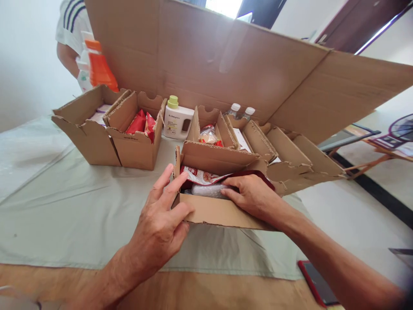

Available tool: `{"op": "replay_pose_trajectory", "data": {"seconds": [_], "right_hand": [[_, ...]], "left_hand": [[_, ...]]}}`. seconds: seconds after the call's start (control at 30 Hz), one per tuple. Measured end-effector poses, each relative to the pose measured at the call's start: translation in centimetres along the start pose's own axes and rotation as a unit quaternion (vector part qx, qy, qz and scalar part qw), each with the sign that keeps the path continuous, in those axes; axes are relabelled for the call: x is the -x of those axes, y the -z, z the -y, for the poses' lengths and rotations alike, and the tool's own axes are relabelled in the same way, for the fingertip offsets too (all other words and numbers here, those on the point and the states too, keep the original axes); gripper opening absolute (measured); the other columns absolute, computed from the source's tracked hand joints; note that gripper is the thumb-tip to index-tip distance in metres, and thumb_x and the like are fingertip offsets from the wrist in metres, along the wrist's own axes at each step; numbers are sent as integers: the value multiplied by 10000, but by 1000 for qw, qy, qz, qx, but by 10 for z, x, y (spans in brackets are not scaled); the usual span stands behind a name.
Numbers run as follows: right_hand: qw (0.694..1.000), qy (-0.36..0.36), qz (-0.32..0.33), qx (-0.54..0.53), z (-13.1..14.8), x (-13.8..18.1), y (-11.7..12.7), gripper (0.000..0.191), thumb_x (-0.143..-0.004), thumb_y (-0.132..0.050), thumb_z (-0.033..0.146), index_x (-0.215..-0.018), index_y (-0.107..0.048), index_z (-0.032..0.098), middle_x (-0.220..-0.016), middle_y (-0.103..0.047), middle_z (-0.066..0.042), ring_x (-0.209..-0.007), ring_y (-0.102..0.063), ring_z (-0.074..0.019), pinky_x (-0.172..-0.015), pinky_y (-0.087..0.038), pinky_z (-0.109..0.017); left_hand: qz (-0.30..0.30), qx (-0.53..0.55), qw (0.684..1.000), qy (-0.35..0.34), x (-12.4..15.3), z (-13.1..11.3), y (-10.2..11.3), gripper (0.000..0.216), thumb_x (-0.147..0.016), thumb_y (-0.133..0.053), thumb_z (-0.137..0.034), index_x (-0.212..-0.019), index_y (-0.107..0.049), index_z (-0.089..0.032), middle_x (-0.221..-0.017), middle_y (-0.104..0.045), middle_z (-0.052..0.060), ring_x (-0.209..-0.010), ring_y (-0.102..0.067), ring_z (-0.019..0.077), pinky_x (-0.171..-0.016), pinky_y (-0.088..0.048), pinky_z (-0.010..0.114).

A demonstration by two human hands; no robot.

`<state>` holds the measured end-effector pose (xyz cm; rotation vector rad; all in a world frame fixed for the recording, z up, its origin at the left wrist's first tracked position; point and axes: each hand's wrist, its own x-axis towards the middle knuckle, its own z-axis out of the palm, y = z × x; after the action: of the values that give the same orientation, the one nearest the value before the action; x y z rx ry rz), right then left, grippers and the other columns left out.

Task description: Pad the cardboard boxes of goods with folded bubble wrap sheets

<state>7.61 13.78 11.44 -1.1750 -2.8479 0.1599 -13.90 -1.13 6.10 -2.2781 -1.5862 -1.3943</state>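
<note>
A small open cardboard box (216,212) sits on the pale green cloth right in front of me. My left hand (161,221) rests against its left corner, thumb on the front wall, fingers stretched out and apart. My right hand (250,196) reaches into the box from the right, fingers pressing a red and white snack packet (201,175) and a clear wrapped item (206,190) down inside.
Two open boxes stand at the back left, one (134,144) with red packets. A white bottle (176,119) with a green cap stands between boxes. More boxes (290,159) and two capped bottles (240,112) lie behind. A large cardboard sheet (226,60) leans at the back. Another person holds an orange bottle (100,66).
</note>
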Motion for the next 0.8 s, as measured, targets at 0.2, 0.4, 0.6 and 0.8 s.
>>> {"op": "replay_pose_trajectory", "data": {"seconds": [0.2, 0.4, 0.6, 0.8], "right_hand": [[979, -76, -189, 17, 8, 55, 22, 304, -902, -651, 416, -1110, -768, 228, -1027, -805, -74, -790, -747, -259, -653, -541, -357], [895, -277, -345, -60, -5, 156, -6, 326, -913, -632, 557, -1019, -754, 273, -926, -781, -94, -758, -723, -253, -581, -537, -362], [881, -179, -251, -360, -27, 95, -63, 563, -839, -696, 594, -1228, -645, 190, -1229, -722, -136, -1064, -697, -279, -836, -594, -402], [871, -203, -256, -366, -3, 110, -80, 396, -855, -693, 551, -945, -733, 168, -913, -779, -98, -785, -703, -269, -685, -568, -363]], "left_hand": [[-77, 7, 996, 39, 15, -5, 8, 557, -873, -625, -39, -1386, -536, -236, -1674, -278, 131, -1537, -316, 350, -1198, -391, 551], [-31, 66, 952, 298, 52, 14, 10, 677, -933, -642, -357, -1547, -358, -357, -1610, -421, 106, -1314, -587, 335, -1023, -544, 534], [50, 186, 927, 322, 18, 19, -33, 710, -883, -626, -355, -1531, -370, -220, -1562, -466, 167, -1373, -501, 340, -1033, -512, 527], [-8, 193, 929, 315, 29, 0, -46, 472, -837, -629, -294, -1293, -573, -186, -1203, -687, 116, -1056, -663, 284, -864, -572, 426]]}}
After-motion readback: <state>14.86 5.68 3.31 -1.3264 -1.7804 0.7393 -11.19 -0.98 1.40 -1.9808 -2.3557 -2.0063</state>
